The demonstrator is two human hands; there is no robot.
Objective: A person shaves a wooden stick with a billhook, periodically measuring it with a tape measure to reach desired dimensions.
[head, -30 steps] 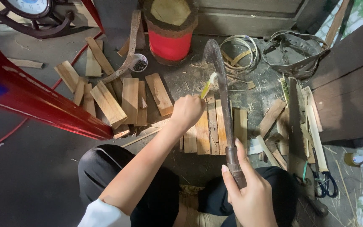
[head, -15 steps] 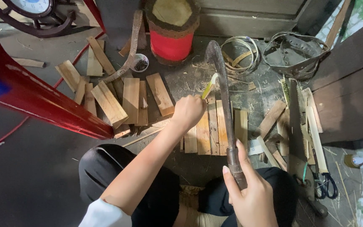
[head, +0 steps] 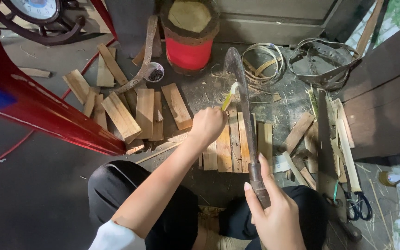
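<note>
right hand (head: 278, 217) grips the knife (head: 244, 111) by its handle, blade pointing far. left hand (head: 208, 126) pinches a thin strip (head: 229, 96) against the blade, above the floor's planks (head: 237, 141). strip looks light, springy; hold low, clear of the edge.

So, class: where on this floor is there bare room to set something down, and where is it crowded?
Bare floor lies left of the knee, below the red beam. A smaller patch sits between the red drum and the wooden slats. Crowded: slats by the left hand, tools at right.
</note>
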